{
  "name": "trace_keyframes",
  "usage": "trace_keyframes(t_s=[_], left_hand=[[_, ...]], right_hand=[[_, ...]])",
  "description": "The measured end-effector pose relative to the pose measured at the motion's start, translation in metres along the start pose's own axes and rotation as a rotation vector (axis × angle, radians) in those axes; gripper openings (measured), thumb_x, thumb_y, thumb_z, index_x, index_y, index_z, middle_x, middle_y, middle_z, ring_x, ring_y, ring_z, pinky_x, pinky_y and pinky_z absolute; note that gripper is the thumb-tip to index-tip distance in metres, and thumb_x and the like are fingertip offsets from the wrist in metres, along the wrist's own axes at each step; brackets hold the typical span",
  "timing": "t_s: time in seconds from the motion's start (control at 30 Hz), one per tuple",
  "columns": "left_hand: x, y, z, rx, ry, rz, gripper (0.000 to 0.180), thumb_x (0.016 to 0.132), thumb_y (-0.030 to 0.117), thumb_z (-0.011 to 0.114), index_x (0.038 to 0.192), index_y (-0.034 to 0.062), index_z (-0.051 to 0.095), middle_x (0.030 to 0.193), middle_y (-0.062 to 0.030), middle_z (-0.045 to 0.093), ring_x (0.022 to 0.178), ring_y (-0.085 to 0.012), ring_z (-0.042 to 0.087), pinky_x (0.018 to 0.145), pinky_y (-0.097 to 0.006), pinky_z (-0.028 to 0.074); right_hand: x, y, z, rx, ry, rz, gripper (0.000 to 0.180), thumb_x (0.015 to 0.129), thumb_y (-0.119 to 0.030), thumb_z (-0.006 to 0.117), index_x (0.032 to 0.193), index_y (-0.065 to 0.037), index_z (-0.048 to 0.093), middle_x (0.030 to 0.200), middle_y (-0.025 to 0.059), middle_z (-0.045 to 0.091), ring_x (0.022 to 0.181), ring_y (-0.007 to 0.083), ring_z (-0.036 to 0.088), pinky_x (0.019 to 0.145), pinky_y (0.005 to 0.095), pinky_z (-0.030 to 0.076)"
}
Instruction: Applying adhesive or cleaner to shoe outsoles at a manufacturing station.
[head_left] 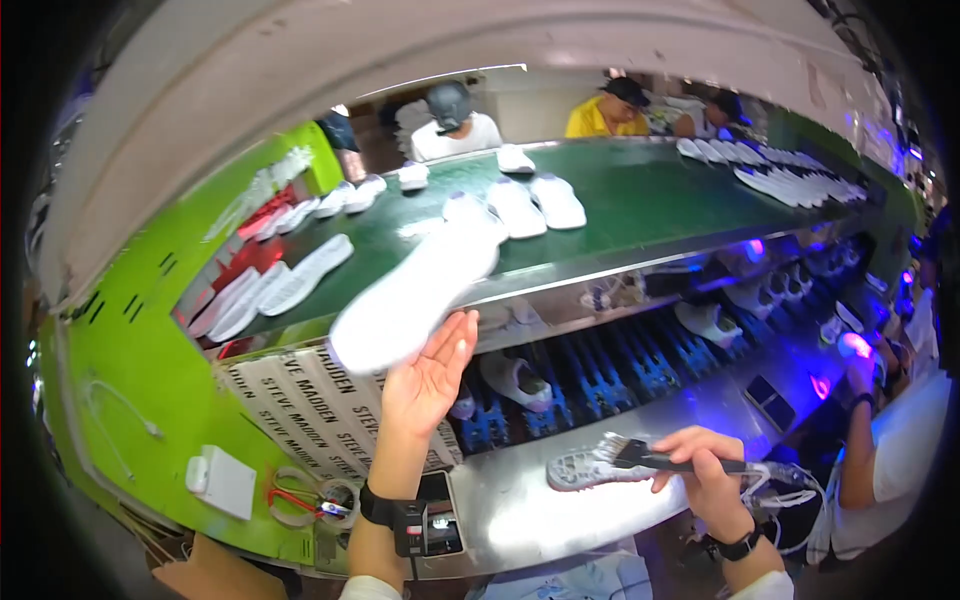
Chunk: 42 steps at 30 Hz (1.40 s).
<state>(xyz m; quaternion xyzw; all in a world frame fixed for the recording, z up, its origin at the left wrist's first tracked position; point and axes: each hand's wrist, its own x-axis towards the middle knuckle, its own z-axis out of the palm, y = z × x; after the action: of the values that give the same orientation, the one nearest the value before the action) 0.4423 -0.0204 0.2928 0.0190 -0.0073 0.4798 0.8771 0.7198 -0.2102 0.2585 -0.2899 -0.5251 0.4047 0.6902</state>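
While the left hand is raised with its palm open and fingers spread, a white shoe sole sits just above the fingertips, at about eleven o'clock from the palm; it is blurred, and whether the fingers touch it cannot be told. The sole overlaps the near edge of the green belt, which carries more white soles farther back. The right hand is closed around the dark handle of a brush, whose bristles point toward nine o'clock and lie over another pale sole resting on the metal shelf. A black wrist device sits on the left forearm. At nine o'clock from that wrist, scissors with red handles and a small white box lie on the green surface. Beyond the belt, at twelve o'clock, other people stand at work.
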Motion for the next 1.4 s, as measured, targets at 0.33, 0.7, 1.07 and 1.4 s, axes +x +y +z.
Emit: trace_keyframes(t_s=[0.33,0.7,1.07,1.4], left_hand=[[0.171,0.096,0.051,2.359,0.608,0.428,0.044,0.082,0.029,0.059,0.107,-0.0063,0.054,0.107,-0.0220,0.059,0.085,-0.0327,0.062,0.063,-0.038,0.050],[-0.071,-0.038,-0.071,0.730,0.082,-0.122,0.056,0.081,0.027,0.053,0.126,-0.0044,0.042,0.116,-0.0197,0.056,0.098,-0.0297,0.059,0.081,-0.042,0.050],[-0.116,-0.112,-0.215,0.216,0.081,-0.177,0.052,0.093,0.040,0.034,0.129,0.0031,0.042,0.124,-0.0180,0.051,0.109,-0.0299,0.054,0.091,-0.042,0.047],[-0.073,-0.108,-0.158,0.512,0.272,-0.333,0.054,0.094,0.036,0.039,0.127,-0.0060,0.041,0.113,-0.0225,0.058,0.103,-0.0323,0.059,0.087,-0.039,0.050]], right_hand=[[-0.006,0.017,0.042,0.187,0.180,0.272,0.031,0.066,0.016,0.053,0.093,0.003,0.054,0.103,0.0222,0.058,0.068,0.0235,0.063,0.057,0.0318,0.054],[-0.025,0.017,0.017,0.008,-0.102,0.426,0.022,0.079,0.001,0.060,0.101,0.005,0.062,0.087,0.0145,0.064,0.072,0.0185,0.063,0.070,0.0268,0.049],[-0.031,0.058,0.043,-0.120,-0.037,0.596,0.027,0.083,-0.009,0.063,0.109,-0.002,0.062,0.102,0.0109,0.064,0.096,0.0170,0.060,0.087,0.0305,0.046],[-0.020,0.065,0.019,-0.161,-0.758,0.533,0.029,0.078,-0.005,0.062,0.106,-0.004,0.065,0.098,0.0101,0.067,0.091,0.0164,0.063,0.083,0.0289,0.048]])
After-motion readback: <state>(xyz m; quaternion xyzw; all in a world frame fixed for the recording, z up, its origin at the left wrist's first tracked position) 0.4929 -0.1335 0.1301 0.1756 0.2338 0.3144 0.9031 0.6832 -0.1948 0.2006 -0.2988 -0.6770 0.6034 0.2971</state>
